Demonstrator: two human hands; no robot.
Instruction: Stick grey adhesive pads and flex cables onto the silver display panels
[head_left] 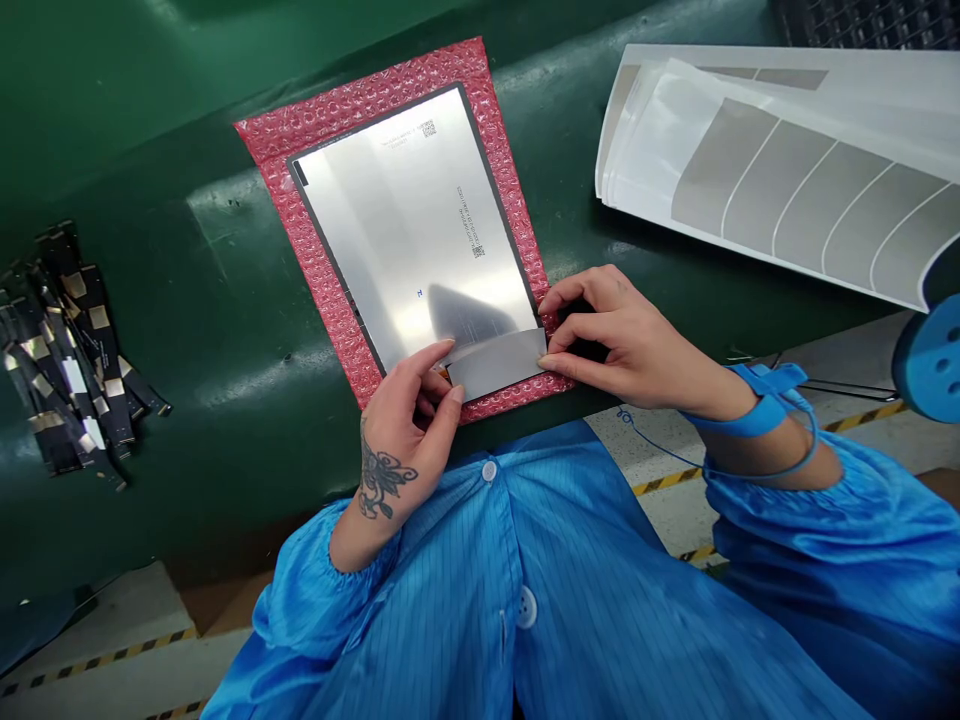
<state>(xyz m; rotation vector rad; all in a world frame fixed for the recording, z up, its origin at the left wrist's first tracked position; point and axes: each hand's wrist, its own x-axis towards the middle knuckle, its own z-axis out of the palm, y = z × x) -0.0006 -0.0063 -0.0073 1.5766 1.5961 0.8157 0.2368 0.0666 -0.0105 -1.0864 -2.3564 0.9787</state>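
Grey strip (496,370), one: across near end of silver panel (375,230), worktop (225,330) | Your right hand (626,340): fingers clamped on strip's right end | Your left hand (405,430): at left end, cannot tell whether gripping | Risk: creasing, should you pull unevenly

No words or numbers can be read for certain. On the back of the metal panel (375,235) stands a square code (428,128) near the top, with tiny print (397,141) beside it. A second square code (478,251) ends a line of small print (466,212) along the right side. A blue mark (420,293), perhaps a letter, stands lower down.
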